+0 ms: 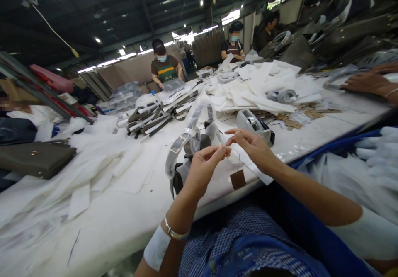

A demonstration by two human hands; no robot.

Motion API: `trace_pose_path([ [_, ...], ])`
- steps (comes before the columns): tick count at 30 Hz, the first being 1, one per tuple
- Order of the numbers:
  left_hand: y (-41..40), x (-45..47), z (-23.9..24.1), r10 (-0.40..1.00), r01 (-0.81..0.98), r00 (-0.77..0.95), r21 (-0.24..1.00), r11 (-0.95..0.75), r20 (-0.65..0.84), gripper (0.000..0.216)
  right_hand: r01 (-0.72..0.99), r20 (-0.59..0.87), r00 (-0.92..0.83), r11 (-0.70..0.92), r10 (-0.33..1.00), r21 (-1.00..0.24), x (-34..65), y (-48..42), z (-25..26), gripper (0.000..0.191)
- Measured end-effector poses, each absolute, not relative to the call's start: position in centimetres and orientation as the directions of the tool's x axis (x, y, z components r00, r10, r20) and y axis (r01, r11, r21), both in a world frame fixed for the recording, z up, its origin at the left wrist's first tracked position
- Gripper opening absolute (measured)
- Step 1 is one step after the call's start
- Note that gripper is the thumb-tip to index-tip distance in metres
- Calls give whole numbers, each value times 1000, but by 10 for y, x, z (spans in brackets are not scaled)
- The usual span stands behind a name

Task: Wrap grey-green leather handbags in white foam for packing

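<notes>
My left hand (205,167) is closed in a pinch, thumb against forefinger, on the thin string of a hang tag. My right hand (253,148) meets it from the right, its bent fingertips close together on the same string. From there the brown square hang tag (238,180) dangles over the table's near edge. Just behind my left hand is a grey bag strap with a buckle (177,144), wrapped in clear film, beside dark bag parts partly hidden by my hand. A tape dispenser (254,125) stands beyond my right hand.
White sheets (261,82) are heaped across the back of the white table (124,210). Stacked grey pieces (149,117) lie back left, and a dark bag (37,156) at far left. Another person's hands (370,82) work at the right; co-workers stand (166,69) behind the table.
</notes>
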State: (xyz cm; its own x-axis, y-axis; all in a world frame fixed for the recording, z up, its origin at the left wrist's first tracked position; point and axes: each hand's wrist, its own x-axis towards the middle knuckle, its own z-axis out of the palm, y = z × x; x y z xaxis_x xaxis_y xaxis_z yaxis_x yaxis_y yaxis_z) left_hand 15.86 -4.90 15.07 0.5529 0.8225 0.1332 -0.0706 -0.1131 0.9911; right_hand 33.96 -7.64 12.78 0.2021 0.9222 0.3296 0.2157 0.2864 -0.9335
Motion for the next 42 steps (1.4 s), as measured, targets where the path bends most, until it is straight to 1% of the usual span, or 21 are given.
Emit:
trace_pose_path([
  [2,-47,154,154,824,-117,556,992,-52,109,29,158,324,155,300,933,-941,336,-80,114,57],
  [5,-44,151,157,838,-184,543,982,52,57,29,-33,339,-55,338,939,-941,321,-86,97,71],
  [7,-44,151,158,843,-219,537,970,102,33,28,-92,367,-163,356,916,-930,307,-88,90,74],
  [9,-46,150,158,846,-245,532,962,119,31,28,-48,375,-181,372,909,-927,293,-89,87,67],
  [11,-49,146,159,854,-245,518,964,104,40,27,-5,374,-114,376,920,-927,282,-90,86,55],
  [13,-53,137,160,868,-224,493,973,60,60,28,-35,341,-61,339,938,-940,276,-92,86,45],
  [14,-55,130,160,874,-211,480,977,32,75,28,-65,309,-67,305,949,-950,276,-93,86,40],
  [16,-57,111,163,884,-157,455,987,-35,104,28,-123,236,-131,220,963,-968,277,-94,86,29],
  [17,-58,100,164,888,-107,446,992,-72,113,27,-142,201,-167,178,965,-974,278,-94,87,27],
  [19,-59,77,168,893,27,436,990,-139,114,27,-145,137,-208,108,968,-984,279,-91,89,29],
  [21,-56,54,171,914,142,383,970,-197,130,29,-88,78,-206,61,975,-994,275,-84,91,33],
  [22,-53,44,172,931,177,331,958,-224,157,30,-37,59,-193,52,980,-998,272,-79,93,35],
  [24,-42,27,171,953,236,191,931,-279,237,30,59,55,-166,66,985,-996,263,-68,96,37],
  [26,-27,17,166,950,307,113,899,-313,292,28,127,75,-149,94,986,-987,253,-55,99,37],
  [28,-12,12,159,952,352,150,885,-305,268,28,180,109,-136,132,985,-975,243,-45,103,36],
  [31,8,12,150,935,305,325,921,-243,139,33,245,166,-118,190,979,-951,230,-36,110,36],
  [35,27,16,147,821,167,569,971,-169,45,43,284,200,-93,218,975,-934,220,-29,116,40],
  [37,35,20,148,756,139,654,982,-131,9,46,330,238,-76,249,968,-910,217,-25,118,41],
  [39,40,24,149,727,141,686,984,-111,-16,47,358,272,-69,279,960,-891,215,-21,120,40],
  [42,44,25,148,754,136,657,982,-132,10,44,300,256,-70,266,964,-916,214,-19,121,36],
])
